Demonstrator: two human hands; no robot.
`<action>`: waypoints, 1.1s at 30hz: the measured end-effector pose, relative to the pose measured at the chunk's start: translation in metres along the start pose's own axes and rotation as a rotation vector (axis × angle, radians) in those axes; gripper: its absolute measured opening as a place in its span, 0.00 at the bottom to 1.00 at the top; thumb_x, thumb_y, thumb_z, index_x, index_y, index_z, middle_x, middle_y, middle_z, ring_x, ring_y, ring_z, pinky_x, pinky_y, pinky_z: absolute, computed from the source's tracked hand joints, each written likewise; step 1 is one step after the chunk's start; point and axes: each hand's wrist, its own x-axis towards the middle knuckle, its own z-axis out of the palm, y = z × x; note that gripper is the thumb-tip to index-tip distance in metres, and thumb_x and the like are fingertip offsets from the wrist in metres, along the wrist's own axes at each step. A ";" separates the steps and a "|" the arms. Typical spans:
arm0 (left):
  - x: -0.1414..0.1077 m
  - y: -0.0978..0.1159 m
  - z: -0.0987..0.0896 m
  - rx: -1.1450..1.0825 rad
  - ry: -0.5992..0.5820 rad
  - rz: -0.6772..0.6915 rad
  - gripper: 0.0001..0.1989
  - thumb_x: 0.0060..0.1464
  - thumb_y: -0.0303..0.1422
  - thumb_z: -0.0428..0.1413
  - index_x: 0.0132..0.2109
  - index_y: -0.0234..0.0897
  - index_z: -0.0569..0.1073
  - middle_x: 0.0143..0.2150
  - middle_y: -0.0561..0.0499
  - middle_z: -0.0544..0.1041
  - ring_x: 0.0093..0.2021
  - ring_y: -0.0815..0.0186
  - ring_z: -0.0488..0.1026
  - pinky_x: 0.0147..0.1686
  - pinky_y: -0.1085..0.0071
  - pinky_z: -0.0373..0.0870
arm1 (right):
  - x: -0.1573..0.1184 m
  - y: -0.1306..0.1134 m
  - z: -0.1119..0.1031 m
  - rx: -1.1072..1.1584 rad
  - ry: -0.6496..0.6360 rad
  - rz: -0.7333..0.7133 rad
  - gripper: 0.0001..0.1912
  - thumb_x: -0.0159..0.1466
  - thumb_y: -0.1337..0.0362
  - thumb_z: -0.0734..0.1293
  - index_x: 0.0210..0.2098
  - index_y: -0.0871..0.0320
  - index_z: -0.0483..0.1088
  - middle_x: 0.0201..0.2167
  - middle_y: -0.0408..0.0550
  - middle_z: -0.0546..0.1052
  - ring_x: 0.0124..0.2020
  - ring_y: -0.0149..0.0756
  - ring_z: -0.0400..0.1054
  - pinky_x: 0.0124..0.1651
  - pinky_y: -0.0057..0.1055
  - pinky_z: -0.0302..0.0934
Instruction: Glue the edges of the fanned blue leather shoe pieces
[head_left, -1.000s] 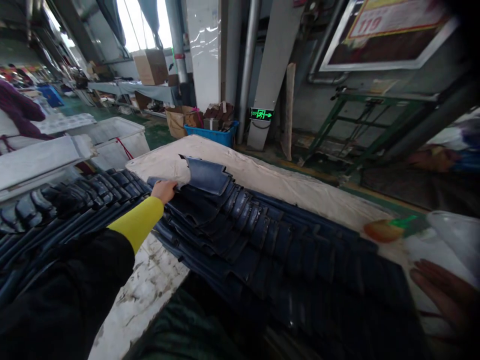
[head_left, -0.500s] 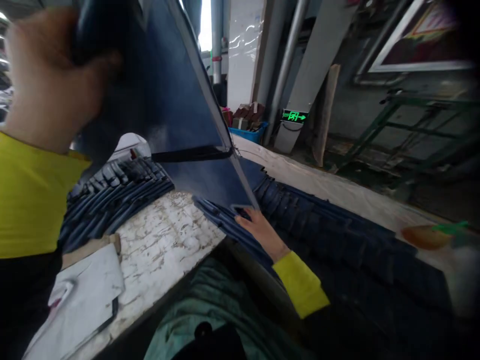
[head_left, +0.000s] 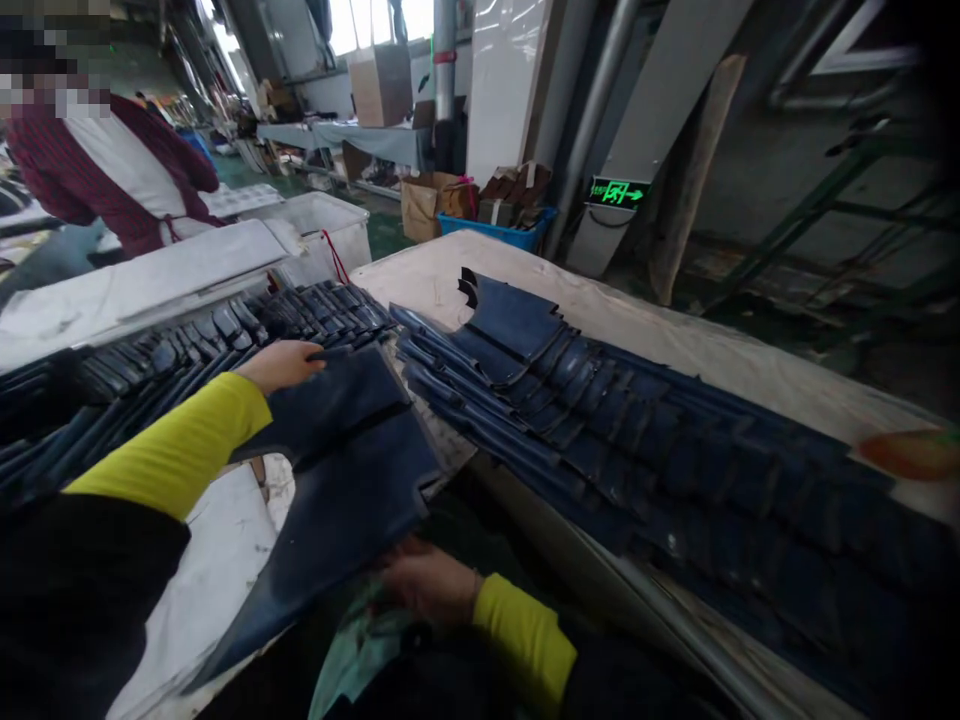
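Observation:
A dark blue, leather-like panel point(head_left: 352, 460) with a curved cutout and a dark strip across it hangs tilted in front of me. My left hand point(head_left: 283, 366) is closed on its upper left edge, the thumb lying over the surface. At the lower right edge of the panel is my right hand point(head_left: 431, 580), blurred, its fingertips partly hidden there and closed on that edge. To the right lies a long overlapping row of similar dark blue panels point(head_left: 570, 400). More dark folded pieces point(head_left: 202, 350) stand in rows on the left.
A pale-covered table point(head_left: 660, 340) carries the right-hand row. White paper or cloth point(head_left: 210, 570) lies below the panel. Beyond are a blue bin point(head_left: 502, 232), a cardboard box point(head_left: 380, 85) and a white tub point(head_left: 337, 235). A person in a checked top point(head_left: 150, 150) stands at far left.
The panel has come down from high in front of me to a low tilt above the table. My left hand has lowered; my right hand has moved nearer my body along the panel.

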 end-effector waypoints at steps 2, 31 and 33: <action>0.010 -0.010 0.036 -0.060 -0.055 0.034 0.21 0.53 0.43 0.47 0.49 0.39 0.73 0.45 0.49 0.77 0.46 0.60 0.73 0.47 0.72 0.67 | 0.003 0.002 -0.017 0.115 0.106 0.005 0.27 0.53 0.54 0.71 0.50 0.51 0.64 0.50 0.47 0.70 0.50 0.40 0.65 0.37 0.31 0.65; 0.116 0.082 0.075 -0.188 0.183 0.329 0.24 0.57 0.35 0.44 0.60 0.35 0.62 0.58 0.45 0.66 0.59 0.62 0.62 0.60 0.68 0.57 | 0.028 0.018 -0.060 -0.199 0.482 0.231 0.21 0.61 0.50 0.60 0.23 0.61 0.66 0.22 0.45 0.70 0.20 0.26 0.61 0.24 0.25 0.53; 0.138 0.131 0.062 -0.174 0.171 0.442 0.24 0.57 0.35 0.45 0.60 0.36 0.61 0.59 0.46 0.65 0.59 0.62 0.61 0.60 0.68 0.56 | 0.021 0.019 -0.063 -0.240 0.415 0.229 0.18 0.62 0.53 0.61 0.25 0.61 0.66 0.23 0.44 0.70 0.21 0.25 0.61 0.24 0.24 0.53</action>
